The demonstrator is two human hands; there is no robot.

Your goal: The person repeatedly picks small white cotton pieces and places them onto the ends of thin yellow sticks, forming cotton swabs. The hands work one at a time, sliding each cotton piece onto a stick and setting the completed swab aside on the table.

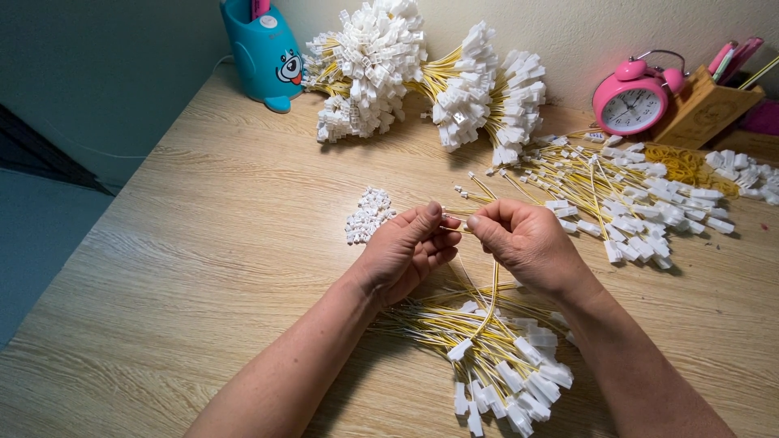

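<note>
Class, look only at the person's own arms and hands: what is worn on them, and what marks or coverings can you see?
Both forearms are bare, with no sleeves in view. The left hand and right hand wear no gloves, and no rings, watch or bracelet show. Fingernails are short and unpainted.

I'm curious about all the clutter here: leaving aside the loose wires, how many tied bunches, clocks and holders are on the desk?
Tied bunches of white-plugged yellow wires: 3
Pink alarm clock: 1
Blue cartoon holder: 1
Wooden pen holder: 1
Total: 6

No packages, labels, signs or screens in view (desk items only).
</note>
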